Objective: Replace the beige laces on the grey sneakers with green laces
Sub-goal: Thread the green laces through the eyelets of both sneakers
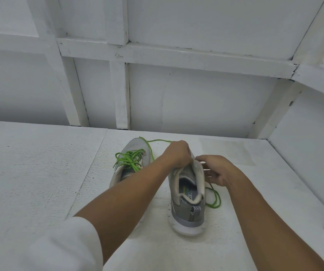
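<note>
All white here: rough pebbly counter [30,163] with a seam [90,167] running near to far, far wall [196,98] of flat panels framed by chipped battens [122,94], another wall [304,153] on the right. Soft even light.

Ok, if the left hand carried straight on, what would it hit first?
Likely nothing near: past the left hand lies bare table, then the white wall. Depth is unclear.
</note>
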The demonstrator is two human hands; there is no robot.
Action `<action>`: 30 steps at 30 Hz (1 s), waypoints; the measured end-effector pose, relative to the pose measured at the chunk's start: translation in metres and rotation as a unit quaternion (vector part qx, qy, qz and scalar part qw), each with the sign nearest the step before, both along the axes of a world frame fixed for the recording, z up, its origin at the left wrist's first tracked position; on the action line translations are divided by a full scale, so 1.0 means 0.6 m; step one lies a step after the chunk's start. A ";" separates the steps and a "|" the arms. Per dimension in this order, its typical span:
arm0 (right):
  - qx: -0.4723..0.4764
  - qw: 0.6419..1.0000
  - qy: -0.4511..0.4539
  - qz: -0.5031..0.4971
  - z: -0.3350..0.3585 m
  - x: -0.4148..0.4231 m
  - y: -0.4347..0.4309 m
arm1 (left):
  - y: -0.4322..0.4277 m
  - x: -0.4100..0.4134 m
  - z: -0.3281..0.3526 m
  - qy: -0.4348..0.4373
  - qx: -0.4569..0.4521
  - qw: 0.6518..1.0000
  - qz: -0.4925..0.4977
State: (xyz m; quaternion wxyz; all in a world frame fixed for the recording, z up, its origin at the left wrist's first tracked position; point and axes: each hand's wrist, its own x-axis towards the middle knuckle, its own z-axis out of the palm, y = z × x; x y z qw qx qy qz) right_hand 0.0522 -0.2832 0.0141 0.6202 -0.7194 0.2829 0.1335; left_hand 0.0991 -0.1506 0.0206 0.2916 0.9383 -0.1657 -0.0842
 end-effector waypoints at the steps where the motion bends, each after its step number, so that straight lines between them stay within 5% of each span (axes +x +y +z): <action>1: -0.011 1.000 -0.006 0.005 -0.001 0.004 -0.001 | -0.001 -0.003 -0.001 -0.009 -0.006 1.000 0.003; 9: -0.124 0.983 -0.133 -0.001 0.017 0.023 -0.007 | 0.031 -0.055 0.032 -0.052 -0.063 0.989 0.125; 12: 0.042 0.966 -0.241 -0.089 0.062 0.045 -0.018 | 0.044 -0.090 0.017 0.012 -0.104 0.985 0.137; 14: 0.244 0.897 -0.321 -0.180 0.114 0.056 -0.037 | 0.048 -0.101 -0.003 0.019 -0.136 0.977 0.163; 16: 0.294 0.852 -0.381 -0.206 0.156 0.059 -0.059 | 0.048 -0.102 -0.021 0.014 -0.175 0.966 0.192; 18: 0.145 0.889 -0.414 -0.132 0.162 0.054 -0.060 | 0.046 -0.104 -0.032 0.008 -0.202 0.957 0.210; 20: -0.142 0.914 -0.379 0.035 0.127 0.043 -0.046 | 0.044 -0.106 -0.040 -0.011 -0.211 0.953 0.216; 23: -0.452 0.811 -0.239 0.285 0.035 0.025 -0.036 | 0.040 -0.111 -0.045 -0.041 -0.220 0.948 0.226; 27: -0.457 0.817 -0.238 0.260 -0.003 0.013 -0.036 | 0.039 -0.111 -0.049 -0.055 -0.230 0.944 0.232; 29: -0.349 0.883 -0.282 0.141 0.020 0.023 -0.039 | 0.039 -0.111 -0.051 -0.053 -0.232 0.943 0.233; 30: -0.212 0.928 -0.304 0.036 0.042 0.032 -0.045 | 0.038 -0.110 -0.051 -0.050 -0.234 0.942 0.235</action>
